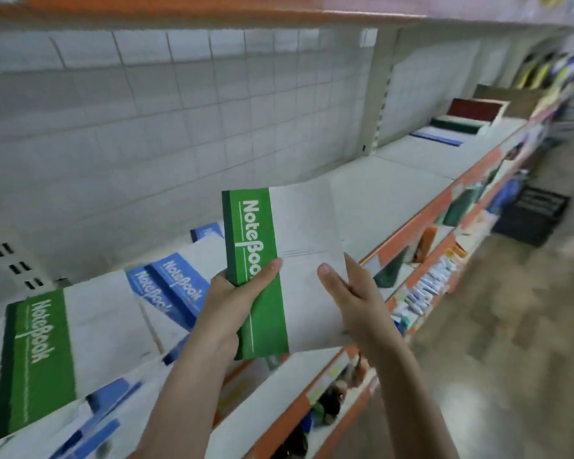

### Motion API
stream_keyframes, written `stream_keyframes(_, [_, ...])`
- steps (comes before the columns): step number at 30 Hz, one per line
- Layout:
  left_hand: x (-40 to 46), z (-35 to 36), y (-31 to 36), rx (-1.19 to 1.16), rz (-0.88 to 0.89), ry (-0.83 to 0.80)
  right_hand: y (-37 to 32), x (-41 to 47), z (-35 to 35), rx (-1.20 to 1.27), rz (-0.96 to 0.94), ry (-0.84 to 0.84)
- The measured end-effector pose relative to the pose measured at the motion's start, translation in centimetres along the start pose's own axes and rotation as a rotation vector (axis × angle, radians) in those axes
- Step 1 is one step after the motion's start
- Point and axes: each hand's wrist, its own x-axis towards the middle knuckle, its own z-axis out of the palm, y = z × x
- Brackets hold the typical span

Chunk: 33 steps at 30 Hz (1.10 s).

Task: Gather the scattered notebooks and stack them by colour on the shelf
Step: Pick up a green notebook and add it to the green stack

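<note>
Green notebook held over the shelf

Hands share one green notebook [279, 266] above the shelf [388, 190]. I see my left hand [236, 299] curled round its green spine edge and my right hand [345, 293] pinching its white side. On the shelf lie another green notebook [47, 352] and blue notebooks [176, 286], overlapping.

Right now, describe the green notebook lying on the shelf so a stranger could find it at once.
Start at the long white shelf with the orange front edge and follow it to its near left end. There a green notebook lies flat on top of the scattered pile. Its neighbours are blue notebooks, and the other green notebook is held up in both hands.
</note>
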Motion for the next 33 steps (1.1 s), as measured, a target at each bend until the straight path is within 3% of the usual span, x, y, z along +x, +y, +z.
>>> stream_keyframes(3, [1.2, 4.2, -1.4, 0.052, -0.010, -0.124, 0.6, -1.5, -4.3, 0.075, 0.126, 0.112])
stream_keyframes(9, [1.7, 15.1, -6.0, 0.212, -0.045, -0.370, 2.9, -4.9, -14.4, 0.160, 0.401, 0.525])
stream_keyframes(17, [0.3, 29.3, -11.4, 0.284, -0.130, -0.543, 3.5, -9.7, -27.9, 0.125, 0.557, 0.674])
stream_keyframes(33, [0.0, 49.2, -16.9, 0.251, -0.239, -0.776, 5.7, -13.4, -45.3, 0.045, 0.527, 0.897])
